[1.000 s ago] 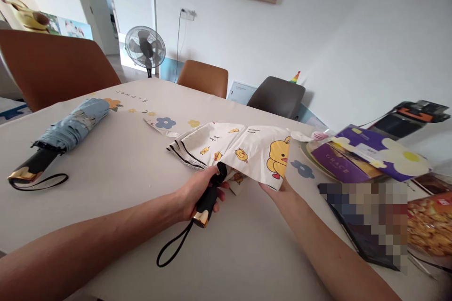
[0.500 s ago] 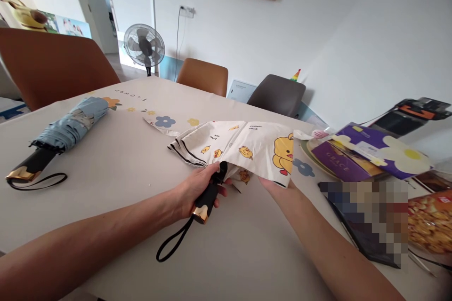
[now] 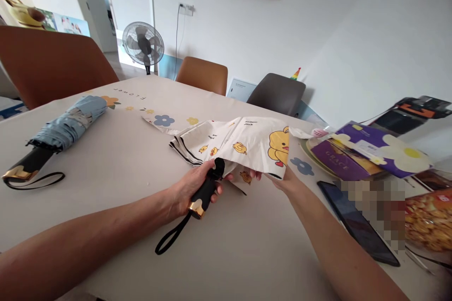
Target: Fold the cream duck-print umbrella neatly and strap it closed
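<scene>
A cream umbrella (image 3: 226,141) printed with yellow ducks lies half folded above the table, its panels loose and stacked at the left. My left hand (image 3: 201,181) is wrapped round its black handle, which has a gold end cap and a black wrist strap. Under the right edge of the fabric is my right hand (image 3: 282,179), mostly covered by the cloth; a few fingertips show below the hem, and their grip is hidden. To the left rests a blue umbrella (image 3: 68,124), furled, with a similar black and gold handle.
The table (image 3: 116,225) has a white flower-print cover. At the right lie purple boxes (image 3: 353,155), a tablet (image 3: 363,225) and a bag of snacks (image 3: 427,221). Beyond the table stand chairs (image 3: 203,75) and a fan (image 3: 143,44).
My right hand has shifted slightly under the fabric, and more of its fingertips show. The duck-print panel has moved a little up and left. My left hand keeps its hold on the handle.
</scene>
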A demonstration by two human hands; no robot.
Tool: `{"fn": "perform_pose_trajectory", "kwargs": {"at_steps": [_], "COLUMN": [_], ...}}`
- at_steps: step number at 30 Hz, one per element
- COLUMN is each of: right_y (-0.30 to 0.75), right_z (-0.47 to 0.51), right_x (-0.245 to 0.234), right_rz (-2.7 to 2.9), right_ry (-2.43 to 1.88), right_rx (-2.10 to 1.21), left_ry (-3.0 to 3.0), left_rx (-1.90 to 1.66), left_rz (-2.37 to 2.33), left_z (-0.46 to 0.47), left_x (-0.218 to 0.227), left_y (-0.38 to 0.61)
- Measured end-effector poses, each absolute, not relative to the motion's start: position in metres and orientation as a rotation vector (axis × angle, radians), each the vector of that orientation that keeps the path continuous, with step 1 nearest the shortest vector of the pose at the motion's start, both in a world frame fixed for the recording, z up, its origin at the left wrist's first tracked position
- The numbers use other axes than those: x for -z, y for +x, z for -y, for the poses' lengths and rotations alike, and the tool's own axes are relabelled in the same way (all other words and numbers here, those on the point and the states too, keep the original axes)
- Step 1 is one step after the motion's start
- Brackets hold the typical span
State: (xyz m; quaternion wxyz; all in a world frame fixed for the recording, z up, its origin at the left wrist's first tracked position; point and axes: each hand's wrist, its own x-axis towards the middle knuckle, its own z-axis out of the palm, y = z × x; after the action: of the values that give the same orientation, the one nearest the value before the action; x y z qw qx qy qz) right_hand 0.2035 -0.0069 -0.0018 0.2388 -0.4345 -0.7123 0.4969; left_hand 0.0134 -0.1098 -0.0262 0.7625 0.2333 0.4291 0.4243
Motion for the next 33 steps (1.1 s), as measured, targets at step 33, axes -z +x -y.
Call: {"fn": "perform_pose_trajectory", "kwargs": {"at_steps": [33], "right_y": [0.168], "right_z": [0.037], "right_x": [-0.001], "right_rz": [2.153], "right_ry": [-1.2], "right_rx": [-1.662], "left_ry": [0.507], "left_rx": [-0.999], "left_rz": [-0.892], "left_z": [0.11], "left_x": [0.023], "left_y": [0.017]}}
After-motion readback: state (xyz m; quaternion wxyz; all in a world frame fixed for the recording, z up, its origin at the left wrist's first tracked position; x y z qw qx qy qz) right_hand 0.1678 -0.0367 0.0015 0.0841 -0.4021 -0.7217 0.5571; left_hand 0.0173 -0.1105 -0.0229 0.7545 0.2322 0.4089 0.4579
